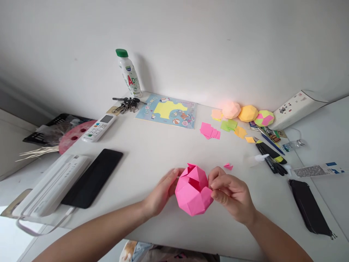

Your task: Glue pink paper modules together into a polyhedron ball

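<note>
A pink folded-paper ball (192, 198) with a gap in its top sits between my hands near the table's front edge. My left hand (163, 191) grips its left side, the thumb showing and the other fingers partly hidden behind it. On the right, my right hand (231, 193) pinches a paper flap at the ball's edge between thumb and fingers. A small folded pink paper piece (228, 166) lies just beyond my right hand. Farther back rests a pile of pink paper pieces (209, 131).
Finished paper balls (248, 113) line the wall beside a white box (297, 109). Cutters (269, 154), a glue bottle (257, 159) and a black pouch (310, 207) lie right. Left are a phone (92, 178), a remote (98, 128), keys (128, 104) and a bottle (129, 74).
</note>
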`<move>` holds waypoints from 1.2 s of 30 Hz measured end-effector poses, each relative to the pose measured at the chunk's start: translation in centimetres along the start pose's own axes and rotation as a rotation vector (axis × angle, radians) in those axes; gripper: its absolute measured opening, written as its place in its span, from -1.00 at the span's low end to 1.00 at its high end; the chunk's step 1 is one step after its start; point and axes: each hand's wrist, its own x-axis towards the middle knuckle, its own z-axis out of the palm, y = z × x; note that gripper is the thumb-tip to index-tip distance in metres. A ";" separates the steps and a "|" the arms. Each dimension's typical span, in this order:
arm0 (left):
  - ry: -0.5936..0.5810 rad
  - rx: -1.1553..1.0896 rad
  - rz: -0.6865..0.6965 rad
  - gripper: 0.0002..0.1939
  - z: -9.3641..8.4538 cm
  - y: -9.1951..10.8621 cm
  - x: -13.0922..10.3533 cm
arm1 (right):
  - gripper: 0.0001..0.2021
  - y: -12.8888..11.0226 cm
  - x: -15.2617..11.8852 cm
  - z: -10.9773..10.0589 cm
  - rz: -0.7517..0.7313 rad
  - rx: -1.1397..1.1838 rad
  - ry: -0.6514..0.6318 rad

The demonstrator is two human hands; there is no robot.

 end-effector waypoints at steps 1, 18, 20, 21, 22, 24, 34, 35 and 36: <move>-0.164 -0.080 -0.116 -0.36 0.1 -0.1 0.1 | -0.92 0.1 0.1 -0.1 -0.048 -0.009 -0.004; -0.217 -0.009 0.012 -0.35 -0.2 -0.3 -0.6 | -0.74 0.6 0.4 -0.1 0.032 -0.183 -0.115; -0.201 0.027 0.005 -0.35 -0.3 -0.5 -0.7 | -0.74 0.5 0.4 0.0 0.044 -0.197 -0.107; -0.200 0.052 0.002 -0.34 -0.4 -0.7 -0.7 | -0.75 0.4 0.4 0.1 0.054 -0.211 -0.098; -0.201 0.073 0.011 -0.34 -0.4 -0.8 -0.7 | -0.77 0.4 0.4 0.1 0.071 -0.234 -0.085; -0.195 0.137 0.045 -0.34 -0.5 -1.1 -0.7 | -0.84 0.4 0.4 0.2 0.113 -0.294 -0.071; -0.168 0.459 0.120 -0.15 -0.9 -2.4 -0.8 | -0.81 0.6 0.1 -0.5 0.313 -0.231 -0.092; -0.169 0.480 0.135 -0.16 -1.0 -2.5 -0.8 | -0.80 0.6 0.1 -0.5 0.334 -0.208 -0.092; -0.172 0.502 0.141 -0.17 -1.0 -2.6 -0.9 | -0.79 0.6 0.1 -0.5 0.353 -0.186 -0.092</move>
